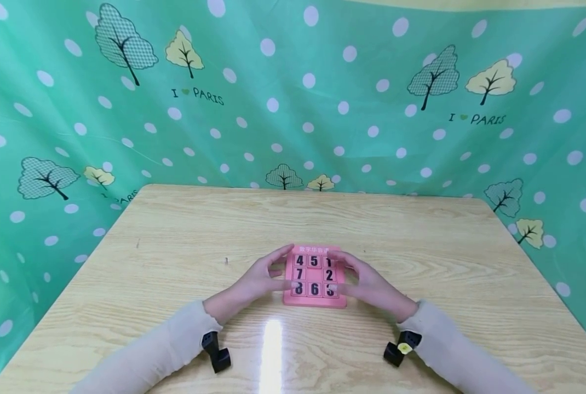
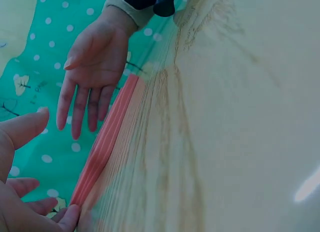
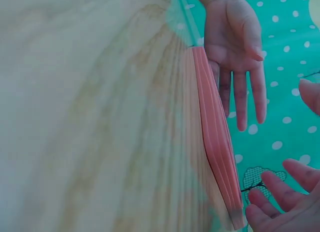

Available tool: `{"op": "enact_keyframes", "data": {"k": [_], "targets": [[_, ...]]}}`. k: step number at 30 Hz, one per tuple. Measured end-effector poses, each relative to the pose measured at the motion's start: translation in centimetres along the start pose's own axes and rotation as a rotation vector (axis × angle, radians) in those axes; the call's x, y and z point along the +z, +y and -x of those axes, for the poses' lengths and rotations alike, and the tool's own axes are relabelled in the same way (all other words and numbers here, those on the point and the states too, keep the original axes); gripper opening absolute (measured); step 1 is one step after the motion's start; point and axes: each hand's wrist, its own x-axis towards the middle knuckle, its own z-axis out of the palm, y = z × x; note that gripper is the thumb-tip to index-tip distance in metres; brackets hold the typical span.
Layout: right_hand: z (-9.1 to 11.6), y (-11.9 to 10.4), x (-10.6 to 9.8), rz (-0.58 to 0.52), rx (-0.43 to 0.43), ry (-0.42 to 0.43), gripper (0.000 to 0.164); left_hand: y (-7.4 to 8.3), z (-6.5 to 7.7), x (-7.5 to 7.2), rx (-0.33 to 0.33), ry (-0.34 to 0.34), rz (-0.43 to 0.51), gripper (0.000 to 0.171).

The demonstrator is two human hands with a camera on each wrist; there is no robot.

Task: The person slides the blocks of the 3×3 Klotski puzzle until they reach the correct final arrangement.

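A pink sliding number puzzle (image 1: 314,302) lies flat on the table, its black-numbered tiles in rows around a gap at the centre. Along its left side is my left hand (image 1: 260,278), fingers spread and loosely bent, the thumb tip over the lower left tile. My right hand (image 1: 367,282) mirrors it at the right side, thumb over the lower right tile and fingers near the top right one. In the left wrist view, the left little finger is right at the edge of the board (image 2: 107,139). Both palms look open in the wrist views.
The wooden table (image 1: 199,230) extends around the puzzle, with a bright light reflection (image 1: 271,355) in front. A green dotted cloth (image 1: 293,109) hangs behind and beside it. Black devices (image 1: 216,353) are strapped at both wrists over pale sleeves (image 1: 160,350).
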Motion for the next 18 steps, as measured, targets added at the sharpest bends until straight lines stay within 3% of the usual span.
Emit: {"op": "enact_keyframes", "data": {"k": [8,18], "targets": [[-1.3,0.2,0.4,0.014,0.006,0.028,0.071,-0.8,-0.4,-0.2,-0.012,0.003,0.03,0.09],[-2.5,0.7,0.3,0.039,-0.021,0.082,0.065,-1.0,-0.2,-0.4,-0.052,-0.008,-0.042,0.095]]}}
